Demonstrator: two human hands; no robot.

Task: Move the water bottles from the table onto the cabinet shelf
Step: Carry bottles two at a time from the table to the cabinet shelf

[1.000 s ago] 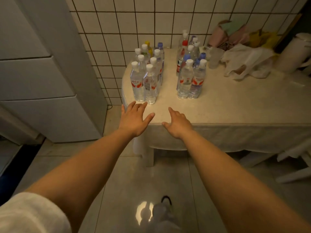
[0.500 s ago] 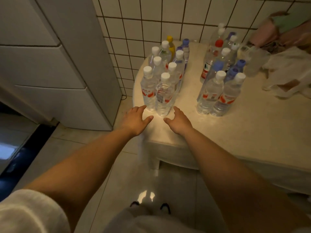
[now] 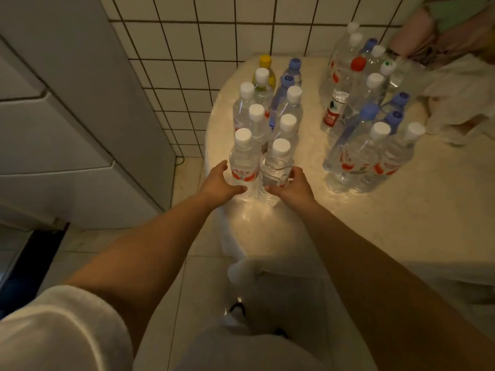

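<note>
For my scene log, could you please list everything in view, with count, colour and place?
near bottle cluster: about ten, clear, mostly white caps, table's left end
far bottle cluster: about a dozen, clear, white, blue and red caps, further right
table: one, cream
cloths: pale heap, table's far right
cabinet: one, grey-white, left
tiled wall: white, behind
left hand: grips front-left bottle
right hand: grips front-right bottle

Two bottle clusters (image 3: 265, 121) (image 3: 367, 116) side by side on table (image 3: 401, 210), cabinet (image 3: 67, 129) left.

Hands (image 3: 257, 183) grip bottles (image 3: 258, 167) — tabletop (image 3: 375, 223).
</note>
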